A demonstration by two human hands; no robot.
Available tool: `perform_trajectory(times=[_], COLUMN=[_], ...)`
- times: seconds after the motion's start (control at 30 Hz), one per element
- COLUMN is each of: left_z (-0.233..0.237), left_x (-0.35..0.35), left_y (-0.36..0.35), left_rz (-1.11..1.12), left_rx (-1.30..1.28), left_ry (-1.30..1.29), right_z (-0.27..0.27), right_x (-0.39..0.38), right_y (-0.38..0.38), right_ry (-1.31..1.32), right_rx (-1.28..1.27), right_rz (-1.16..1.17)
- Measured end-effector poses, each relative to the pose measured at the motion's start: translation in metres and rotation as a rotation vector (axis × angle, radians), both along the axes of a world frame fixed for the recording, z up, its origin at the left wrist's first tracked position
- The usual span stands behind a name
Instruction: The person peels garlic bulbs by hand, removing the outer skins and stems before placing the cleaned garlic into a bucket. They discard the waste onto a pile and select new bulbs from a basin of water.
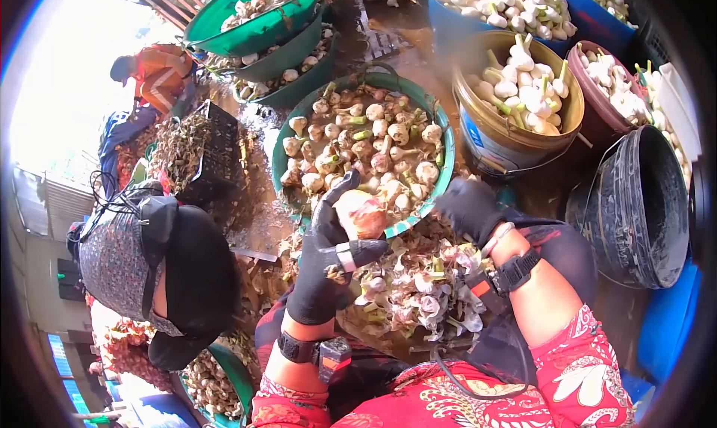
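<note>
A pinkish, partly peeled bulb point(361, 214) rests in my left hand point(328, 241), gloved in black, with the thumb and fingers around it. My right hand point(469, 208), also in a dark glove, is closed near the right rim of the green basin; it is blurred and whatever it holds is hidden. Beyond both hands, the green basin point(448, 148) holds many garlic bulbs point(376, 111) in brownish water. Below and between my hands lies a heap of peeled skins and stalks point(426, 290).
A gold bucket point(478, 133) of white garlic stands at the right, beside an empty black bucket point(612, 211). Green basins point(287, 81) are stacked at the top. A co-worker point(149, 256) bends at the left, near a black crate point(216, 144); another person point(160, 77) sits behind.
</note>
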State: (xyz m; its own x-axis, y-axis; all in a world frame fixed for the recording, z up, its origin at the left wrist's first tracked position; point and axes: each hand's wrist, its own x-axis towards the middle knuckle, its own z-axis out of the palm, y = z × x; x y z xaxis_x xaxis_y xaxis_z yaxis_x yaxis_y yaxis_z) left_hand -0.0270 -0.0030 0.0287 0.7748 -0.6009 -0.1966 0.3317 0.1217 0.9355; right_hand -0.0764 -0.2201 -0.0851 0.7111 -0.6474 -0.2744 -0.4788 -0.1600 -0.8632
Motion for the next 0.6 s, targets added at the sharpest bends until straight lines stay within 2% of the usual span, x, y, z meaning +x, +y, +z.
perform_trajectory(times=[0.07, 0.1, 0.13, 0.2, 0.23, 0.3, 0.33, 0.4, 0.47, 0.5, 0.53, 0.6], left_z=[-0.01, -0.02, -0.031, -0.025, -0.028, -0.036, -0.037, -0.033, -0.032, -0.032, -0.033, -0.036], left_x=[0.0, 0.001, 0.005, 0.0, 0.002, 0.006, 0.006, 0.004, 0.002, 0.0, -0.001, -0.002], left_y=[-0.003, -0.003, 0.001, -0.006, -0.007, -0.007, -0.009, -0.014, -0.019, -0.021, -0.024, -0.027], left_rz=[0.005, 0.007, -0.04, -0.045, -0.05, -0.126, -0.129, -0.135, -0.141, -0.126, -0.11, -0.115], left_rx=[0.05, 0.1, 0.268, 0.396, 0.393, 0.487, 0.485, 0.517, 0.539, 0.585, 0.631, 0.66], left_ry=[-0.083, -0.162, -0.442, -0.608, -0.604, -0.904, -0.902, -1.038, -1.09, -1.153, -1.217, -1.236], right_z=[0.022, 0.039, 0.045, 0.051, 0.054, 0.062, 0.065, 0.063, 0.067, 0.063, 0.061, 0.057], right_x=[-0.01, -0.011, -0.012, -0.014, -0.015, -0.017, -0.017, -0.018, -0.02, -0.021, -0.021, -0.02], right_y=[0.016, 0.021, 0.027, 0.032, 0.029, 0.037, 0.041, 0.046, 0.047, 0.048, 0.05, 0.056], right_ry=[0.115, 0.046, 0.056, -0.367, -0.263, -0.294, -0.332, -0.33, -0.246, -0.418, -0.417, -0.376], right_rx=[-0.002, -0.024, -0.021, 0.173, 0.362, 0.387, 0.413, 0.365, 0.168, -0.134, -0.134, -0.424], right_rz=[0.425, 0.419, 0.421, 0.328, 0.411, 0.411, 0.413, 0.408, 0.423, 0.413, 0.411, 0.395])
